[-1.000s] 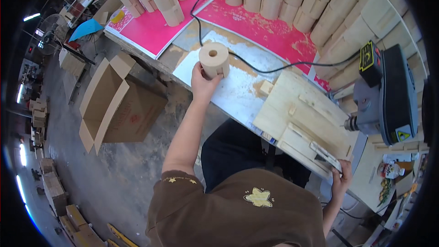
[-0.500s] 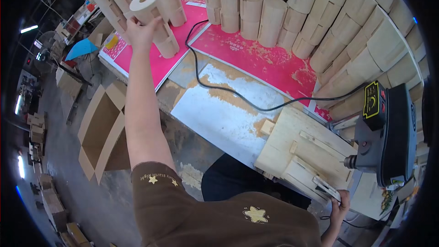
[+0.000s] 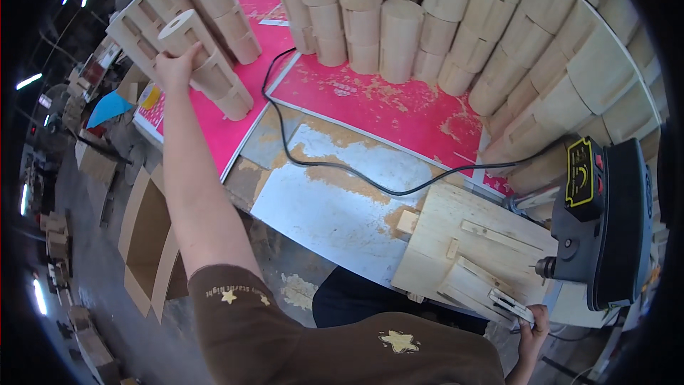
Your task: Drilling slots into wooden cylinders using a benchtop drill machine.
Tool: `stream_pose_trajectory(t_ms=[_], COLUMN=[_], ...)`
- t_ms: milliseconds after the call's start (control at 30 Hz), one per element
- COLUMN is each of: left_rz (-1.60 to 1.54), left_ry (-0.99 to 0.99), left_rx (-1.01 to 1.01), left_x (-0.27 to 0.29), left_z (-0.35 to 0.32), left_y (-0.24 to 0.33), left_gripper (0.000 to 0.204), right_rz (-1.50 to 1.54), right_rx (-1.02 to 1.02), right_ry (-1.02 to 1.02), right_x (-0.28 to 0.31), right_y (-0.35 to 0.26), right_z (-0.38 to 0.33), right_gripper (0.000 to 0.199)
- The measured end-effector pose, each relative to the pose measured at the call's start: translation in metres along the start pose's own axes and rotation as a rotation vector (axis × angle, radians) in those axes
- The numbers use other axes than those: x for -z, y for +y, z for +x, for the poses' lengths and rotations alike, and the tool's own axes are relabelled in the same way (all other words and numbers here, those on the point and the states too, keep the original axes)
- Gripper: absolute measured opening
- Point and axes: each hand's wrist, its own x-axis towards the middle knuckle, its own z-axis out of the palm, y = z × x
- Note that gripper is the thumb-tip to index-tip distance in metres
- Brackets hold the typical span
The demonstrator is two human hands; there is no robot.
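My left hand (image 3: 176,68) reaches far left with its fingers wrapped round a pale wooden cylinder (image 3: 187,28) that has a round hole in its top end. That cylinder stands on another wooden cylinder (image 3: 226,93), beside a group of stacked ones (image 3: 231,25). At the lower right, my right hand (image 3: 533,324) is closed round the end of a pale slotted lever-like piece (image 3: 510,305). This piece sits at the near edge of a wooden jig (image 3: 442,242) with strips fixed on top. The right fingers are partly hidden.
A dark drill press (image 3: 605,221) stands right of the jig. Its black cable (image 3: 342,165) crosses a dusty white board (image 3: 320,214). Tall stacks of wooden cylinders (image 3: 456,21) line the back on a pink sheet (image 3: 385,107). An open cardboard box (image 3: 146,235) is on the left.
The whole view has shifted, moving the scene left and down. My left hand has moved slightly left with the cylinder in its grip. My right hand keeps its hold at the jig.
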Motion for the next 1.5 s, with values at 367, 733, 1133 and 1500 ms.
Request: stream_pose_trajectory(t_ms=[367,733,1133,1500], left_rz=[-0.360,-0.264,-0.584,-0.909], left_ry=[0.073,-0.278,-0.346,-1.356], left_rx=[-0.204,-0.025,-0.019,0.198], left_x=[-0.069,-0.200,-0.133,0.068], left_z=[-0.158,-0.274,-0.302,-0.403], left_y=[0.111,0.229,0.210,0.170], left_gripper=[0.075,0.073,0.061,0.037], right_rz=[-0.020,-0.010,0.013,-0.059], right_rx=[-0.014,0.061,0.104,0.149], right_ry=[0.038,0.066,0.035,0.014], right_x=[0.000,-0.005,0.000,0.022], right_y=[0.002,0.002,0.006,0.044], right_z=[0.003,0.004,0.003,0.022], right_gripper=[0.029,0.028,0.032,0.035])
